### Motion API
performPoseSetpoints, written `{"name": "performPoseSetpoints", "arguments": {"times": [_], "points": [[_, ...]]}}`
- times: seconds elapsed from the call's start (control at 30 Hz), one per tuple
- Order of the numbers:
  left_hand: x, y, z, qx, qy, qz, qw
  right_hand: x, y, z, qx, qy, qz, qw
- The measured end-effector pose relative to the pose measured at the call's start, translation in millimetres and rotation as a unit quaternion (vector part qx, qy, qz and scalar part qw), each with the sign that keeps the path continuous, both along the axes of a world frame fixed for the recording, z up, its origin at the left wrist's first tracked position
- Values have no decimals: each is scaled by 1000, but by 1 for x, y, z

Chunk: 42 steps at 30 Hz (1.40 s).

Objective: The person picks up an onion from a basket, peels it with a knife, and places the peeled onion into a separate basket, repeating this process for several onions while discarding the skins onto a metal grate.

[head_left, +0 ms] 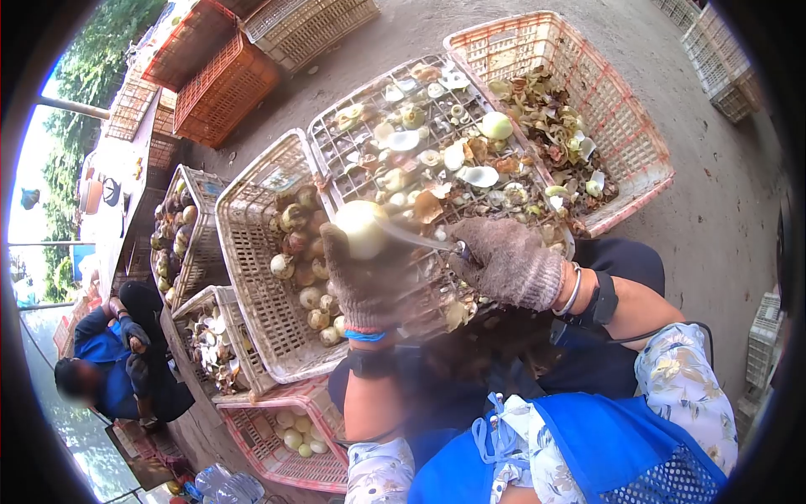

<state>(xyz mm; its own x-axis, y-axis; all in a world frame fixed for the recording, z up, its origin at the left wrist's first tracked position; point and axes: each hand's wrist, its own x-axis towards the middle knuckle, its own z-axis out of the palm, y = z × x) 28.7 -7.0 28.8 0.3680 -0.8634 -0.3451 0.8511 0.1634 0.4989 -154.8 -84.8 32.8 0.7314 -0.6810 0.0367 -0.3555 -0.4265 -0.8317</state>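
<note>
My left hand (357,281), in a brown knitted glove, holds a pale peeled onion (362,228) above the left part of a wire rack. Closed round the handle of a knife (416,238) is my right hand (504,262), gloved the same way. The blurred blade points left and reaches the onion's right side. Onion peels and cut pieces lie over the wire rack (340,126) beneath both hands. A small whole peeled onion (496,126) rests near the rack's upper right.
Left of the rack is a crate (243,227) of unpeeled onions; below it, a red crate (323,420) holds peeled ones. A crate of peels (621,101) stands upper right. Another person (126,361) sits at the far left. Orange crates (222,92) stand upper left.
</note>
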Motion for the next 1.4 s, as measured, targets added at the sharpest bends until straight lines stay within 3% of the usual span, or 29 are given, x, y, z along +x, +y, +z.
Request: {"name": "performPoseSetpoints", "arguments": {"times": [0.1,0.17,0.23,0.33,0.43,0.53,0.6,0.67,0.7,0.73,0.77,0.8,0.87,0.9,1.0,1.03,1.07,1.13,1.17,1.23,1.27,1.33,1.4], "points": [[0,1,3,8,19,-8,1000,0,-2,-11,-161,26,45,986],[5,4,-3,14,38,-12,999,0,-5,-14,-171,51,57,982],[11,8,-11,25,-32,-26,999,2,-6,-13,-181,75,68,978],[4,1,-6,51,-13,35,998,4,-5,-6,-197,65,54,977],[6,1,-9,35,4,19,999,5,-5,0,-239,92,54,965],[0,1,2,28,32,13,999,7,-13,-7,-230,43,13,972],[-1,2,-1,-2,42,12,999,9,-23,3,-120,17,-93,988],[-5,2,2,0,31,-1,1000,14,-23,12,-74,24,-102,992],[-6,2,-4,1,32,-6,999,17,-21,11,44,-46,-79,995],[-6,2,-14,50,-228,-27,972,17,-19,11,160,-115,-58,979],[-7,3,-21,93,-471,-48,876,16,-20,13,119,-128,-30,984],[-9,4,-23,90,-467,-55,878,15,-23,14,78,-140,-1,987],[-10,6,-24,45,-367,-124,921,15,-29,11,98,-156,42,982],[-13,7,-13,25,-159,-134,978,13,-30,8,98,-155,39,982],[-11,7,-17,49,-197,-149,968,9,-32,7,24,-168,61,984],[-11,6,-19,81,-366,-157,914,8,-32,11,6,-134,72,988],[-11,8,-17,81,-365,-158,914,7,-31,13,-13,-100,84,991],[-17,5,-4,121,-486,-208,840,9,-32,6,-47,-128,83,987],[-20,5,-6,121,-485,-210,840,9,-32,3,-49,-113,57,991],[-25,3,-11,99,-284,-172,938,10,-33,-8,-38,-109,13,993],[-27,2,-11,98,-283,-173,938,10,-35,-11,-39,-108,12,993],[-29,1,-9,71,-238,-186,951,12,-38,-10,182,-109,-9,977],[-28,0,-6,61,-225,-180,956,7,-43,-7,221,-105,-1,970]]}}
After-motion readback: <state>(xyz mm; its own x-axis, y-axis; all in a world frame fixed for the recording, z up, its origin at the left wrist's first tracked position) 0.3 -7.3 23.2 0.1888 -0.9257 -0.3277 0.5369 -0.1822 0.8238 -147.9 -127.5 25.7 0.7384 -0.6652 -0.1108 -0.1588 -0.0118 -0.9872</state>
